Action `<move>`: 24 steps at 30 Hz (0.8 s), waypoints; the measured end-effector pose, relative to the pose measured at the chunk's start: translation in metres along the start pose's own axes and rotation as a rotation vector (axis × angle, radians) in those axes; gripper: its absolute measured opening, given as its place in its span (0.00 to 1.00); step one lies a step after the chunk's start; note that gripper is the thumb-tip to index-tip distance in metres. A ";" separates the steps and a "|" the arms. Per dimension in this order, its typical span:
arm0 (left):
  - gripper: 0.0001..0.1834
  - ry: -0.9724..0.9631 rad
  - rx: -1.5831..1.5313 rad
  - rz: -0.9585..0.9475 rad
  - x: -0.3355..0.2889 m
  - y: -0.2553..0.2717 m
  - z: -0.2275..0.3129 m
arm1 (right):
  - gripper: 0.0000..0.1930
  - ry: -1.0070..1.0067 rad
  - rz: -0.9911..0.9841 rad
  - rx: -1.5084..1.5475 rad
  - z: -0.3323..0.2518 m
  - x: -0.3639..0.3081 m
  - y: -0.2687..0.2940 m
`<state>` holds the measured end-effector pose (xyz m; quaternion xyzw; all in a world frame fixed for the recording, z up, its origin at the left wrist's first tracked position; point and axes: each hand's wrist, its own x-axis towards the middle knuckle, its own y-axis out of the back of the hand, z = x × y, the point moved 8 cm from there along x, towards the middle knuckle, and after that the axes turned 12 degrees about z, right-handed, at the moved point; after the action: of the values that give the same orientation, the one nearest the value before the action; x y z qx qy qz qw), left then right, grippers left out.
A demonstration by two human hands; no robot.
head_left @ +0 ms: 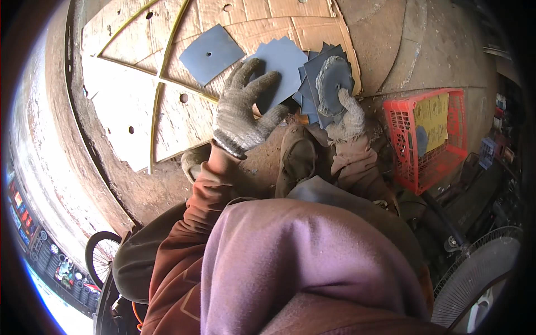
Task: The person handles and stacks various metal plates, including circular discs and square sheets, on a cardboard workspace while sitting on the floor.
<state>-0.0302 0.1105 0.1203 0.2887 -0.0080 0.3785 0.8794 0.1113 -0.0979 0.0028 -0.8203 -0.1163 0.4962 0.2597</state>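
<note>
While one red plastic crate sat to the right of the cardboard sheet, with one yellow panel and one blue-grey piece showing inside it, two gloved hands reached over the cardboard's near right part. One single square sheet, dark grey with a small hole, lay flat on the cardboard; toward its right side came two fanned stacks, a middle stack and a rightmost stack, their layers too overlapped to count. The left hand lay over the middle stack, fingers spread apart. The right hand had its thumb against one dark round piece with a pale, rough rim, atop the rightmost stack; its other fingers were hidden, so their grip could not be told. Two shoes showed at the cardboard's near side.
</note>
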 end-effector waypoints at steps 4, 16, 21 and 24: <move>0.25 -0.035 0.025 0.069 -0.007 0.000 -0.008 | 0.23 0.018 0.126 -0.050 -0.003 -0.005 0.003; 0.15 0.373 -0.317 0.456 -0.004 0.040 -0.035 | 0.25 -0.057 -0.030 0.001 -0.005 -0.001 0.004; 0.15 0.359 -0.194 0.538 -0.010 0.050 -0.058 | 0.24 -0.012 0.055 -0.055 -0.008 0.005 0.019; 0.20 0.156 -0.013 0.534 -0.008 0.044 -0.039 | 0.24 0.028 0.103 -0.101 -0.009 -0.003 0.009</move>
<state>-0.0738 0.1494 0.1076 0.2407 -0.0184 0.6180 0.7482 0.1174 -0.1102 0.0037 -0.8441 -0.0952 0.4908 0.1938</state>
